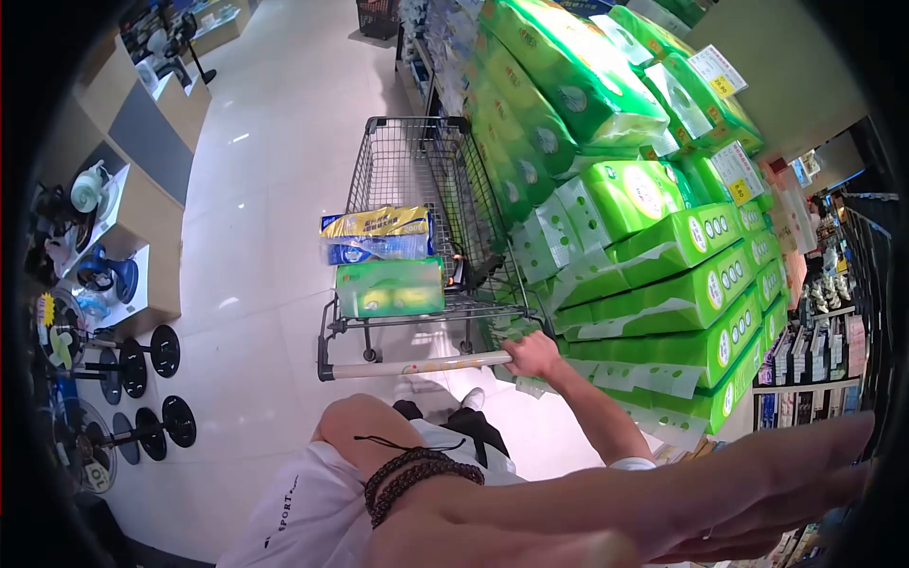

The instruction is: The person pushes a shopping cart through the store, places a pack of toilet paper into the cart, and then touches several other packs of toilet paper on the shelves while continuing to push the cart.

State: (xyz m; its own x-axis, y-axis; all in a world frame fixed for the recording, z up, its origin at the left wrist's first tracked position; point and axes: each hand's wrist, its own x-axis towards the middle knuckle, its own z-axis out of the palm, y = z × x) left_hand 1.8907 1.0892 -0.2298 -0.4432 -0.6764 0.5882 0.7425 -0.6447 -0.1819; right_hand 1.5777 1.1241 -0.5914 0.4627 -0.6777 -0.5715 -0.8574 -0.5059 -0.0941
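My right hand [535, 355] is wrapped round the right end of the shopping cart's handle [426, 365]. Close to the camera, my left hand [625, 506] reaches across the lower right with its fingers stretched out; nothing shows in it, though its lower part is cut off by the frame. A braided dark bracelet [386, 488] circles the left wrist. In the near part of the wire cart [379, 156] lie a green package [390, 289] and, just beyond it, a blue and yellow package [379, 235].
Stacked green tissue packs [672, 284] with price tags [717, 72] stand close along the cart's right side. Shelves [810, 388] are at the far right. Display units [147, 189] and black round bases [178, 421] line the left. A dark basket [377, 19] is ahead.
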